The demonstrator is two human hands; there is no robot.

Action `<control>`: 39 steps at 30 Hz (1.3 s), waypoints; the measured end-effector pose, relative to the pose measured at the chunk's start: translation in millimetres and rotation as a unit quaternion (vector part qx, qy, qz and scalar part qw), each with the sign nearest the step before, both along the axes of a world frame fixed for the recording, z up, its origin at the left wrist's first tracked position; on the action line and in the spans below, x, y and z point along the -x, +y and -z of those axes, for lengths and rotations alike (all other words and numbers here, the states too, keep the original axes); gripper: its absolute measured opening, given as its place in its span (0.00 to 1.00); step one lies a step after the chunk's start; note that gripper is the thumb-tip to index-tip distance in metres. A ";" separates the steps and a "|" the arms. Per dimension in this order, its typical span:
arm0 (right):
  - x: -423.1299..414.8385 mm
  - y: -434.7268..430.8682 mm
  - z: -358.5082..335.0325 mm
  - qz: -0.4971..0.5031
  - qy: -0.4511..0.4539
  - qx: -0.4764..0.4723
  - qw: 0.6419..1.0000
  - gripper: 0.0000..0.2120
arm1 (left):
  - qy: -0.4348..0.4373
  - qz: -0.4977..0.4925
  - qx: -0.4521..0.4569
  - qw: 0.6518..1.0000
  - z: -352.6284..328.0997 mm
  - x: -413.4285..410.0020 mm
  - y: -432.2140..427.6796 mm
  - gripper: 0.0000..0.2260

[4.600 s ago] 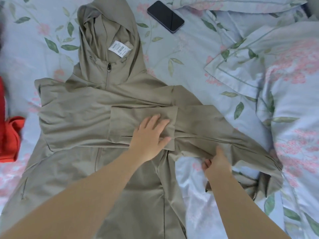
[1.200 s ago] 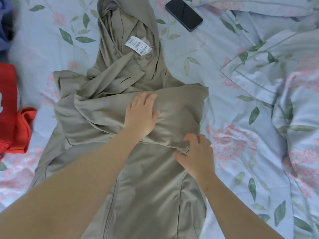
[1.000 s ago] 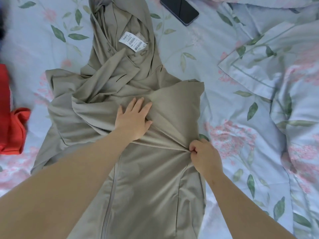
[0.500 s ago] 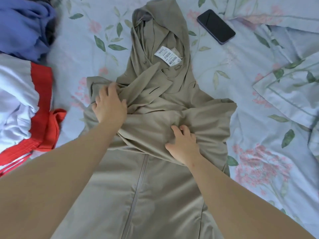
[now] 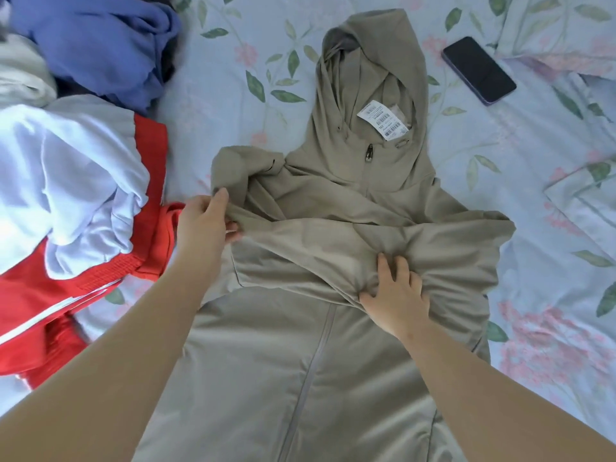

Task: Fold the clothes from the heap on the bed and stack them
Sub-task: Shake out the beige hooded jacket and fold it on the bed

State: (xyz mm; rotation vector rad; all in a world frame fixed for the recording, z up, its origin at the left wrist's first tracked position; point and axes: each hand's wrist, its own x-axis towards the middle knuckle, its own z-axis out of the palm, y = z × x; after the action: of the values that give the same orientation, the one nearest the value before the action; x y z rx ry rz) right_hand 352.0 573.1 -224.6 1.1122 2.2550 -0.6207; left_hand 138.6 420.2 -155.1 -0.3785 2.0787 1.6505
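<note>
A: What can't you make out?

B: The khaki jacket (image 5: 333, 345) lies front up in the middle of the bed (image 5: 213, 105), hood toward the far edge. Its hem runs off the near edge of the view, and both forearms cover part of its body. The print on the white label (image 5: 382, 119) inside the hood is too small to read. The heap at the bed's left edge is cut off too: a blue garment (image 5: 100, 41) lies on top, with a white and red garment (image 5: 66, 181) nearer. Something dark sits under the blue one, and I cannot tell what it is.

A: And the hands?

B: The left hand (image 5: 203, 225) pinches a fold at the jacket's left shoulder. Its thumb is on top and its fingertips are mostly tucked under the cloth. The right hand (image 5: 396, 291) curls its fingers into the sleeve folded across the chest, bunching the fabric there.

A: What has changed since half a second ago?

B: The left hand lay flat on the shoulder then, and now it grips the edge. A sleeve end crossed the collar then, and now the zip pull (image 5: 368, 156) shows. The right hand is in much the same spot.

A: Anything else?

B: A dark phone (image 5: 478, 70) lies toward the far right corner, apart from the hood. A floral pillow (image 5: 583, 201) is cut off at the right.
</note>
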 end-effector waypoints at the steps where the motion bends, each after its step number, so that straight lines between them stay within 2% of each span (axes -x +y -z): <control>1: 0.4 -1.6 -0.4 -0.004 -0.007 -0.003 1.000 0.37 | 0.015 0.044 0.006 0.999 0.1 -0.2 0.2 0.08; 3: 3.3 -1.8 -1.0 -0.002 -0.017 0.001 1.000 0.37 | 0.073 0.124 0.010 0.990 1.3 4.3 1.2 0.06; 4: 4.9 -0.8 -1.5 0.000 -0.020 0.004 1.000 0.38 | 0.107 0.161 0.007 0.981 2.3 7.9 1.0 0.11; 6: 6.8 1.2 -2.0 0.001 -0.027 0.010 1.000 0.38 | 0.168 0.252 -0.014 0.953 2.4 16.2 -0.7 0.28; 7: 7.0 1.9 -1.9 0.001 -0.029 0.010 1.000 0.38 | 0.207 0.318 0.019 0.925 3.4 22.3 -1.7 0.35; 8: 6.7 2.0 -1.4 0.002 -0.029 0.009 1.000 0.38 | 0.254 0.392 0.097 0.879 3.7 29.5 -2.4 0.37; 10: 6.7 1.1 0.0 0.001 -0.027 0.006 1.000 0.39 | 0.329 0.507 0.294 0.740 5.5 45.3 -5.2 0.31; 11: 6.8 0.6 0.2 0.000 -0.027 0.003 1.000 0.39 | 0.341 0.534 0.358 0.686 4.7 51.8 -6.2 0.24; 12: 7.0 0.5 0.1 -0.001 -0.027 0.001 1.000 0.39 | 0.349 0.543 0.396 0.653 0.6 56.6 -6.5 0.18; 13: 7.2 0.9 -0.3 -0.001 -0.028 0.001 1.000 0.39 | 0.365 0.540 0.419 0.632 -7.5 58.9 -6.2 0.13; 15: 7.4 2.9 -2.2 0.000 -0.030 0.010 1.000 0.40 | 0.421 0.529 0.405 0.616 -25.4 61.8 -8.1 0.06; 17: 7.8 5.3 -5.4 -0.001 -0.029 0.022 0.999 0.40 | 0.460 0.535 0.384 0.596 -42.9 65.0 -12.8 0.09; 18: 8.3 6.4 -7.4 0.000 -0.028 0.030 0.999 0.41 | 0.449 0.547 0.373 0.600 -53.0 65.8 -14.7 0.10; 19: 9.2 7.9 -9.7 0.004 -0.028 0.041 0.999 0.41 | 0.423 0.559 0.351 0.621 -61.9 67.9 -16.9 0.09; 22: 14.2 12.2 -17.1 0.032 -0.030 0.079 0.996 0.40 | 0.274 0.545 0.277 0.742 -85.0 78.1 -20.8 0.11; 24: 17.3 13.4 -22.1 0.050 -0.023 0.083 0.995 0.36 | 0.214 0.503 0.254 0.798 -88.3 83.3 -24.4 0.15; 25: 18.6 13.0 -24.6 0.059 -0.019 0.081 0.995 0.35 | 0.213 0.494 0.260 0.802 -87.6 84.4 -26.3 0.18; 27: 21.3 10.1 -28.4 0.070 -0.012 0.074 0.995 0.34 | 0.237 0.498 0.298 0.779 -82.0 82.6 -31.8 0.20; 30: 24.2 2.8 -29.5 0.066 -0.004 0.067 0.996 0.33 | 0.202 0.529 0.305 0.766 -73.6 81.4 -46.3 0.13; 31: 24.6 0.1 -28.7 0.069 -0.006 0.074 0.995 0.33 | 0.175 0.555 0.322 0.747 -71.5 82.7 -52.5 0.13; 33: 24.6 -5.2 -24.6 0.083 -0.014 0.095 0.992 0.34 | 0.145 0.603 0.383 0.685 -61.6 90.9 -64.4 0.16; 35: 24.4 -10.2 -17.3 0.088 -0.023 0.096 0.991 0.34 | 0.224 0.584 0.467 0.625 -44.0 95.1 -73.1 0.17; 36: 24.7 -12.8 -13.6 0.084 -0.028 0.087 0.992 0.35 | 0.286 0.533 0.503 0.618 -34.7 92.6 -76.0 0.17; 37: 25.4 -15.4 -10.0 0.078 -0.033 0.075 0.994 0.36 | 0.335 0.467 0.516 0.635 -26.0 86.0 -78.0 0.16; 39: 27.5 -20.2 -5.0 0.063 -0.048 0.058 0.995 0.40 | 0.356 0.342 0.467 0.734 -14.9 63.7 -80.5 0.10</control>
State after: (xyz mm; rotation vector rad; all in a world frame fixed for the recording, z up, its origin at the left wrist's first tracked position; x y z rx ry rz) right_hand 324.6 552.9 -219.6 1.2073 2.0520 -0.7250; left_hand 74.9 339.7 -140.1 0.8090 2.9477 0.1789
